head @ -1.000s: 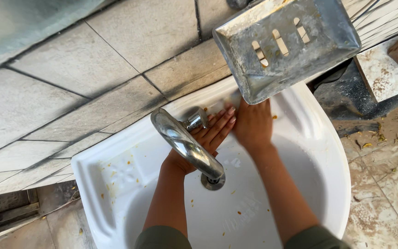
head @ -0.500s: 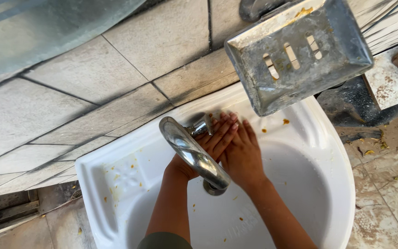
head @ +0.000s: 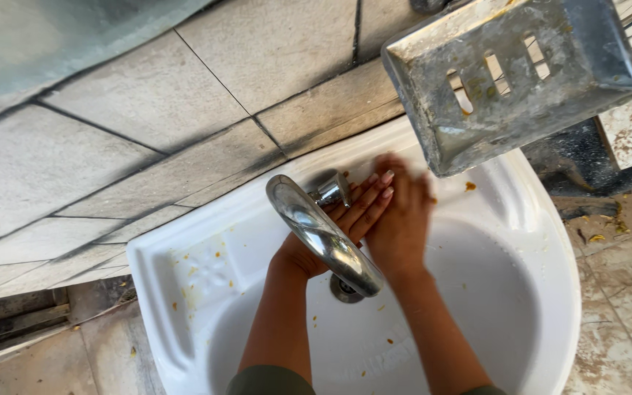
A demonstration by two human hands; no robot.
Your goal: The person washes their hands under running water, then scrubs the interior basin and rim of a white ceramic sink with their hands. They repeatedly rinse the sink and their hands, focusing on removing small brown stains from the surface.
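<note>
Both hands are over a white wash basin (head: 184, 292), pressed together beneath a curved chrome tap (head: 323, 234). My left hand (head: 345, 219) lies palm up, partly hidden under the spout, fingers stretched toward the wall. My right hand (head: 402, 212) lies palm down across its fingers, blurred by motion. Neither hand holds anything. The tap's small handle (head: 333, 192) sits just left of the fingertips. The drain (head: 345, 291) shows below the spout.
A worn metal soap dish (head: 513, 80) juts from the wall above the basin's right side, empty. Grey wall tiles (head: 148, 110) fill the upper left. Yellow specks dot the basin. Stained floor tiles (head: 623, 278) lie to the right, beside a dark object (head: 587, 164).
My right hand has slid forward and back over the left palm, rubbing it. The view has shifted slightly, so basin and soap dish sit further right.
</note>
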